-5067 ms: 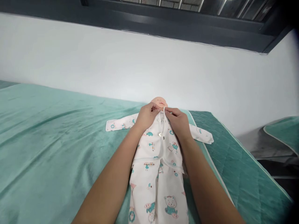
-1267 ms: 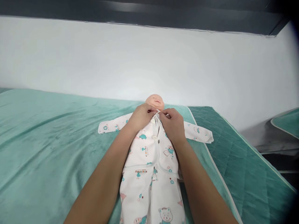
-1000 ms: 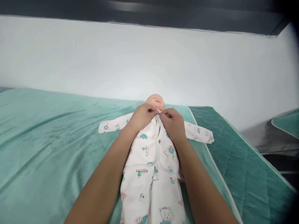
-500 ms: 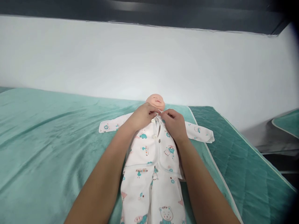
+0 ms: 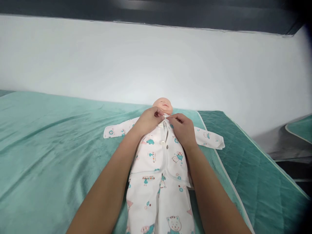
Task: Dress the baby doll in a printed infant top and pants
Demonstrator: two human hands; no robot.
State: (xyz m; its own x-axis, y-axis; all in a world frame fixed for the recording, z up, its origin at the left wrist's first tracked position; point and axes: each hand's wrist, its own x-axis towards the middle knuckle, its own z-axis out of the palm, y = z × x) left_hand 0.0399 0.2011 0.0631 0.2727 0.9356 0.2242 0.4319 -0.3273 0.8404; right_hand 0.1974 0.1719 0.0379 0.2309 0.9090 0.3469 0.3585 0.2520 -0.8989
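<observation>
A baby doll lies on its back, dressed in a white printed jacket and matching trousers. At the jacket's neck, my left hand pinches one front edge near the collar. Facing it, my right hand pinches the opposite edge, and the fingertips of both hands almost meet. A small white button shows between them. Lower on the front, another button shows beside the gap between the two edges. Both sleeves stretch out sideways.
A light green blanket covers the bed under the doll. To the right is a darker green quilted cover. Behind the head stands a white wall, with a dark ledge above it.
Both hands keep their pinch at the collar. The left fingertips have shifted slightly, and a white button at the neck now shows more plainly between the hands.
</observation>
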